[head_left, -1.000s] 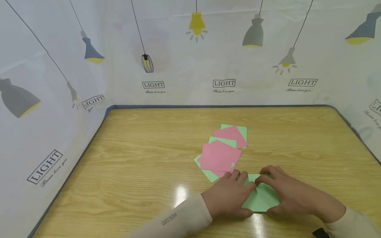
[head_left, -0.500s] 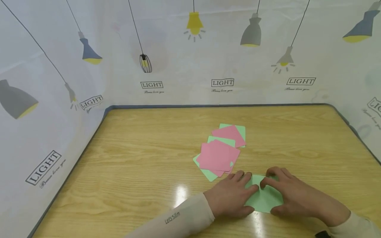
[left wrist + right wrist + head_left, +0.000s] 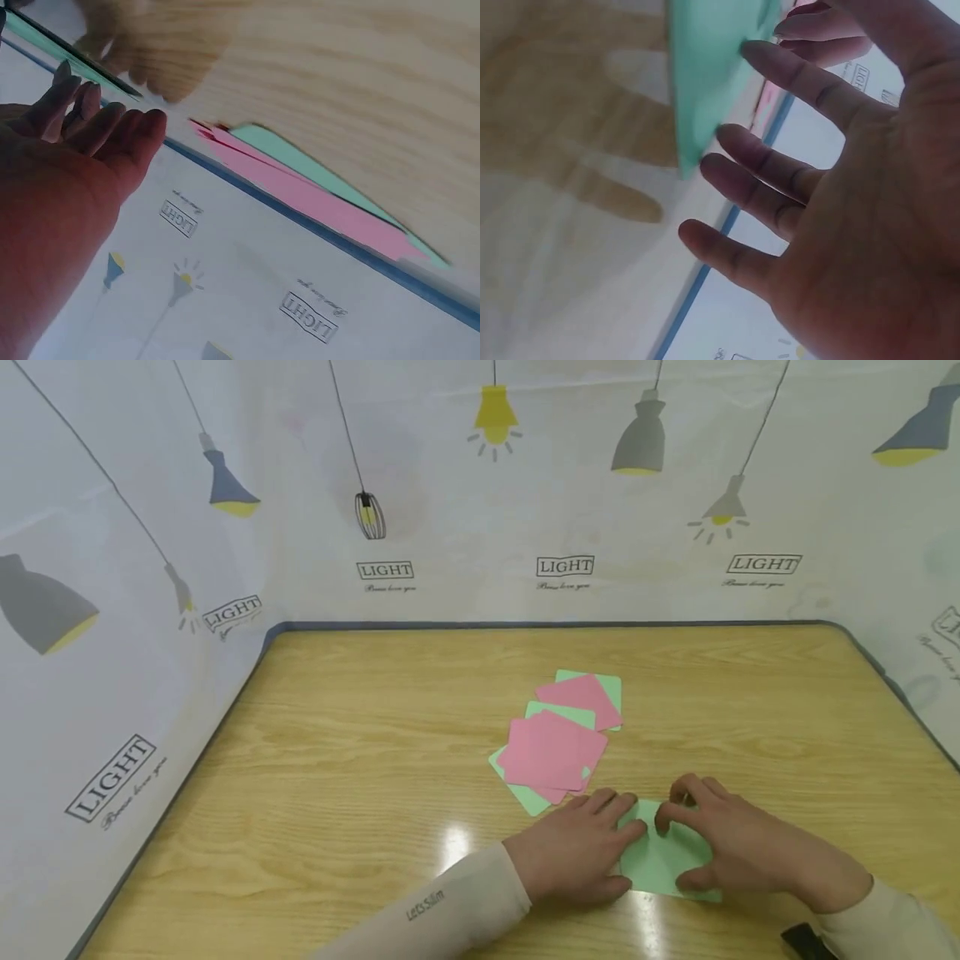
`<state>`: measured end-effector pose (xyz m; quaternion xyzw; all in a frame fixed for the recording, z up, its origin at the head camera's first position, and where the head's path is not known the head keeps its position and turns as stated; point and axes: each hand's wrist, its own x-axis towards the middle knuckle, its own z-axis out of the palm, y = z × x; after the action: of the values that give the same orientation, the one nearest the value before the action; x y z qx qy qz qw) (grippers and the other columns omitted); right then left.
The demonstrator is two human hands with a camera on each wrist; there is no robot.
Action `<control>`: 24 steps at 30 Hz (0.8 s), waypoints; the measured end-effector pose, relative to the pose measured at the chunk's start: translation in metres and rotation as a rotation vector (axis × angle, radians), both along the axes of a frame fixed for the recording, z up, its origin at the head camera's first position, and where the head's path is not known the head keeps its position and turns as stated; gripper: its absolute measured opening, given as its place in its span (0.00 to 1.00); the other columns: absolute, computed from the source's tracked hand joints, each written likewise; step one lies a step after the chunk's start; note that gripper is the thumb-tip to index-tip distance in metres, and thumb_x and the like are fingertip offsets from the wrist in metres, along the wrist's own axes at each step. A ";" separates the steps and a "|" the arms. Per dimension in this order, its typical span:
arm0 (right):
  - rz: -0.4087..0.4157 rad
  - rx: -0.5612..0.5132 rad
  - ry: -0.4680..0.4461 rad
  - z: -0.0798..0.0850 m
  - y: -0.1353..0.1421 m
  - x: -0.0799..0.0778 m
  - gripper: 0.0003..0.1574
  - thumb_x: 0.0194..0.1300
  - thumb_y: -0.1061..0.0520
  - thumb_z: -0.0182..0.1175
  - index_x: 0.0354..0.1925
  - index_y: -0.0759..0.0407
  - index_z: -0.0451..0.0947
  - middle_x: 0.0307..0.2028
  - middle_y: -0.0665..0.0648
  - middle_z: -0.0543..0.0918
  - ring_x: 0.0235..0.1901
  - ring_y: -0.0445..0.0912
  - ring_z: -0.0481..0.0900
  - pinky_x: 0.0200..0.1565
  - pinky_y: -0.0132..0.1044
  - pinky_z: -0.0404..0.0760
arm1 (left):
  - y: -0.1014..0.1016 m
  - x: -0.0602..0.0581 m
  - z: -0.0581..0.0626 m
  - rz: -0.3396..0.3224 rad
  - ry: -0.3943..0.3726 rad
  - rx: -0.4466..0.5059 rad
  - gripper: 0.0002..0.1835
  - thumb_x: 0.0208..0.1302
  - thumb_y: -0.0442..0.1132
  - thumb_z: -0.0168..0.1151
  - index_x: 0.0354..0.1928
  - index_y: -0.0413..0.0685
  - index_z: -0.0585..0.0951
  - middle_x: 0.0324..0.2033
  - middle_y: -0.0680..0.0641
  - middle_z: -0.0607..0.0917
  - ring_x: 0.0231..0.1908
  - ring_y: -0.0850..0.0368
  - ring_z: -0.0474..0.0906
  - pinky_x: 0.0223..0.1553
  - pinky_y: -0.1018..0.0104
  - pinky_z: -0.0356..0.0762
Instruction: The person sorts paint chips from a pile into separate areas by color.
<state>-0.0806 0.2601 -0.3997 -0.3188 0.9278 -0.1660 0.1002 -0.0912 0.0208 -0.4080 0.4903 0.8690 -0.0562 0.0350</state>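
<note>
A green paper card (image 3: 663, 864) lies on the table in front of the person. My left hand (image 3: 577, 852) rests along its left edge, palm down, thumb apart from the fingers. On the right side my right hand (image 3: 750, 843) arches over the card, thumb near the lower edge and fingers at the upper part. In the right wrist view the right hand (image 3: 817, 172) has spread, nearly straight fingers, with one fingertip touching the green card (image 3: 712, 75). The left wrist view shows the left hand (image 3: 82, 157) with extended fingers near the card's edge.
Beyond the left hand lies a loose pile of overlapping pink cards (image 3: 551, 752) and green cards (image 3: 611, 689). The wooden table (image 3: 337, 777) is bordered by a white backdrop (image 3: 450, 485) printed with lamps.
Both hands stay at the green card with small shifts. The right thumb now lies farther in on it, and the card's lower right corner shows beside that thumb.
</note>
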 end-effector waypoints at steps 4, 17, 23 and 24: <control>0.025 -0.025 -0.020 0.009 -0.007 -0.011 0.20 0.54 0.39 0.72 0.39 0.39 0.74 0.44 0.46 0.67 0.42 0.45 0.66 0.37 0.43 0.74 | -0.014 -0.014 0.007 0.037 -0.086 0.071 0.30 0.67 0.59 0.56 0.67 0.55 0.68 0.69 0.51 0.60 0.68 0.56 0.54 0.66 0.66 0.55; 0.002 -0.042 0.055 0.016 -0.081 -0.073 0.26 0.56 0.47 0.72 0.47 0.58 0.74 0.47 0.55 0.71 0.46 0.50 0.69 0.43 0.42 0.75 | -0.081 -0.079 0.015 0.279 -0.228 0.206 0.36 0.60 0.58 0.67 0.65 0.47 0.69 0.69 0.41 0.61 0.69 0.47 0.54 0.66 0.58 0.60; -0.006 -0.012 0.019 0.007 -0.105 -0.090 0.31 0.53 0.44 0.74 0.48 0.56 0.72 0.57 0.61 0.67 0.56 0.55 0.65 0.46 0.45 0.75 | -0.090 -0.088 0.009 0.298 -0.289 0.215 0.37 0.58 0.60 0.68 0.63 0.46 0.69 0.71 0.41 0.58 0.71 0.48 0.49 0.66 0.60 0.59; -0.007 -0.009 0.008 0.006 -0.108 -0.092 0.31 0.53 0.44 0.75 0.48 0.56 0.72 0.57 0.61 0.67 0.56 0.56 0.64 0.47 0.45 0.75 | -0.090 -0.089 0.007 0.303 -0.297 0.214 0.37 0.58 0.60 0.68 0.63 0.47 0.69 0.71 0.42 0.58 0.71 0.49 0.49 0.66 0.60 0.59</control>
<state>-0.1725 0.1525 -0.3936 -0.3168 0.9285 -0.1692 0.0948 -0.1806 -0.0696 -0.4007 0.3580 0.9190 0.1152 0.1183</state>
